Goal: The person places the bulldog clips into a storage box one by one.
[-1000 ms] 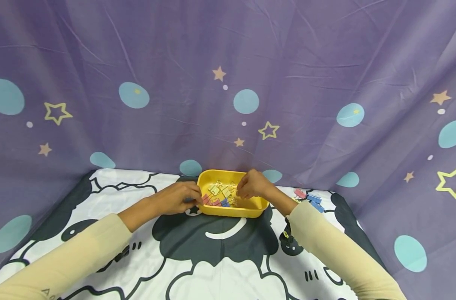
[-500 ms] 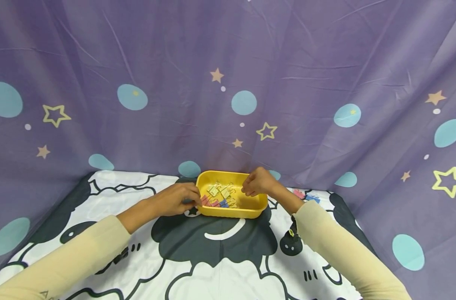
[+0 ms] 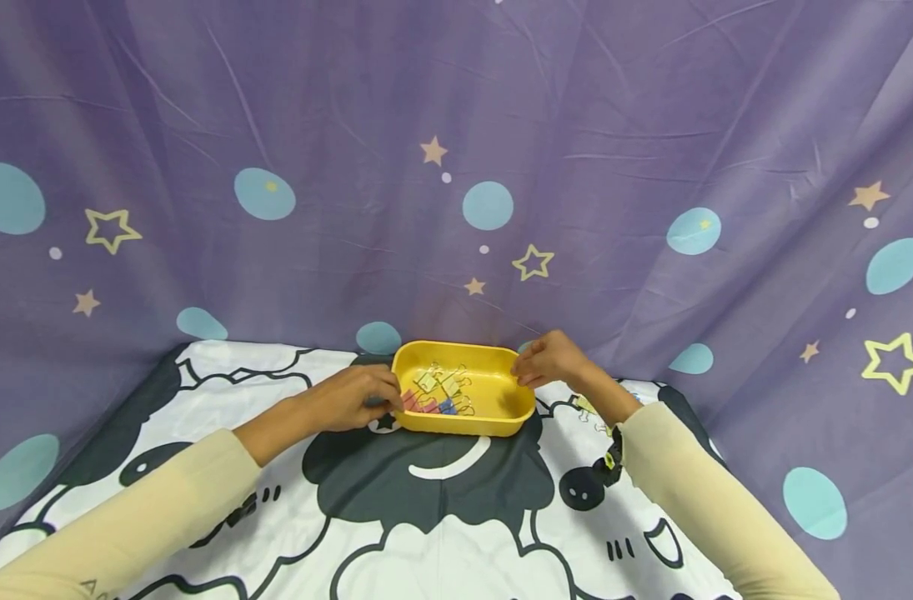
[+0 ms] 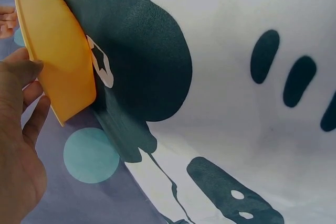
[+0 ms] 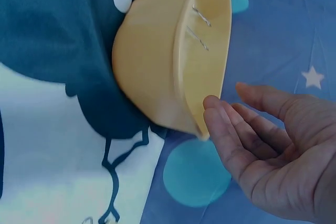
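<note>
A yellow plastic tray point(image 3: 456, 426) sits at the back of the table. My left hand point(image 3: 357, 398) grips its left end, the thumb point(image 4: 30, 69) pressed to the rim in the left wrist view. Inside, toward the left, lie several binder clips: yellow ones point(image 3: 452, 386), red ones point(image 3: 420, 404) and a blue one point(image 3: 448, 407). At the tray's right end is my right hand point(image 3: 552, 360), its fingers loosely bent and nothing between them. In the right wrist view its fingertips point(image 5: 211, 103) overlap the tray's rim, with thumb and fingers apart.
Beyond my right forearm, more yellow binder clips point(image 3: 585, 405) lie on the table, partly hidden by the arm. A black-and-white patterned cloth point(image 3: 441, 567) covers the table. Right behind the tray hangs a purple curtain point(image 3: 351, 125) with stars and blue spots.
My right hand has drawn back from inside the tray to its right end. My left hand has stayed at the left end, and the clips in the tray look unmoved.
</note>
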`<state>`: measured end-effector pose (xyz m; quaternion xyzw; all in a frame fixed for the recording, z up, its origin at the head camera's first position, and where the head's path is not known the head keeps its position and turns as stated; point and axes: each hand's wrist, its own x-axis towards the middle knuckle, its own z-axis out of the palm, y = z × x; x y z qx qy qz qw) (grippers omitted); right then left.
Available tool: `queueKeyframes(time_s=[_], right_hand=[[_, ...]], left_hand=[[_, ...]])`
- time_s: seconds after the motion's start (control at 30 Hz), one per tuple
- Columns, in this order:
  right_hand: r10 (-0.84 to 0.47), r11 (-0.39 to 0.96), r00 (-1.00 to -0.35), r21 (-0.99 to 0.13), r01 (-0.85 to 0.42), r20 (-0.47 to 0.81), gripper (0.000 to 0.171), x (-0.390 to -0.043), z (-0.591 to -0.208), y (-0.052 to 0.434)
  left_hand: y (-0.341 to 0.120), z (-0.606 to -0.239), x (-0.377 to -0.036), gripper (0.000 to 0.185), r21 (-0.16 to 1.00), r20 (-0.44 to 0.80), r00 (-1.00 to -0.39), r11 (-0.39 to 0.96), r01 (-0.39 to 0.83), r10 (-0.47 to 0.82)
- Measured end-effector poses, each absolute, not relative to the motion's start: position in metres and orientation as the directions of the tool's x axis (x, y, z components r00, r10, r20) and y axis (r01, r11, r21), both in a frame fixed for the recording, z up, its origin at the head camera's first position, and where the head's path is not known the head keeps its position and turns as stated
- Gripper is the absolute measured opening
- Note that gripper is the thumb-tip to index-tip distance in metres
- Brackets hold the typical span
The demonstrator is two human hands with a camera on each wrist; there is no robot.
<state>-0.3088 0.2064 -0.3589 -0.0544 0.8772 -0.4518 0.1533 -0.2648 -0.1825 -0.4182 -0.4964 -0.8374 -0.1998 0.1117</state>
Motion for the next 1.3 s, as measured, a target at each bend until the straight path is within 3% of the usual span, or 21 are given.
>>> queueKeyframes(time_s=[0.43,1.3], right_hand=[[-0.214,0.544,-0.952,-0.836,0.070,-0.219,0.035,-0.305,-0.349,0.259],[-0.093,0.500,-0.957,-0.844,0.193,-0.274,0.037,-0.291,-0.367,0.339]], left_hand=[[-0.181,-0.418,-0.265,0.025,0.222,0.386,-0.487,0.434,0.873,0.783],[-0.183,-0.419,-0.263,0.024,0.228,0.381,-0.499,0.444,0.866,0.778]])
